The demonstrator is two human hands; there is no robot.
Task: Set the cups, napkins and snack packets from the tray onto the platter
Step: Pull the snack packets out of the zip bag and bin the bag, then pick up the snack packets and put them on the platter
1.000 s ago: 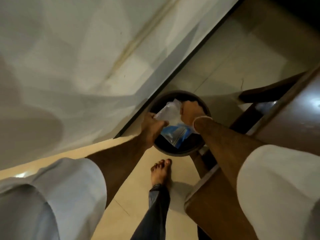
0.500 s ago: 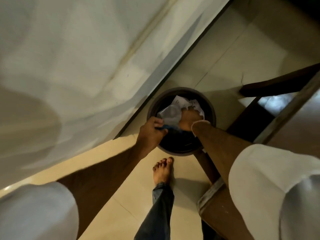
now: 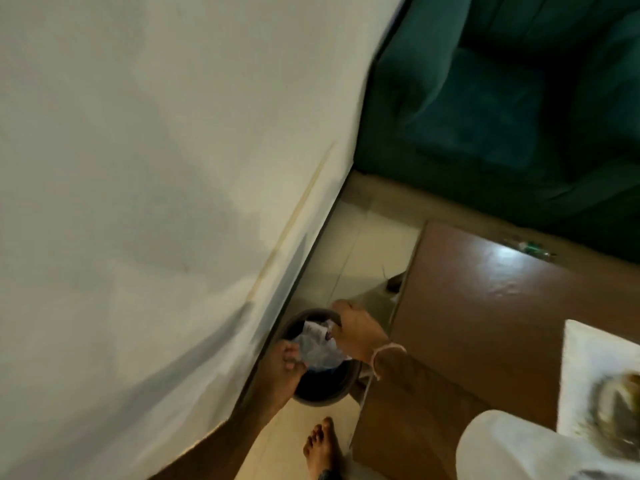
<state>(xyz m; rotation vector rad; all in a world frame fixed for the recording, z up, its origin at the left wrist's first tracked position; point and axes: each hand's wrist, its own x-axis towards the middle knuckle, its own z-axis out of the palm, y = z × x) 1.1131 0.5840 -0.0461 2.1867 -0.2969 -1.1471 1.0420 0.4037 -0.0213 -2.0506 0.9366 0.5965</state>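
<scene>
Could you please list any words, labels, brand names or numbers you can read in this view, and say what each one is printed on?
No text can be read.
Crumpled white wrapper in the bin, between the left hand and right hand: dark purplish print, too blurred to read.
White printed sheet on the wooden table: a blurred picture, no legible words.
Green object at the table's far edge: too small and blurred to tell.

Home living room, green sofa [image 3: 485, 109], wooden table [image 3: 485, 306], tiled floor [image 3: 356, 244]
</scene>
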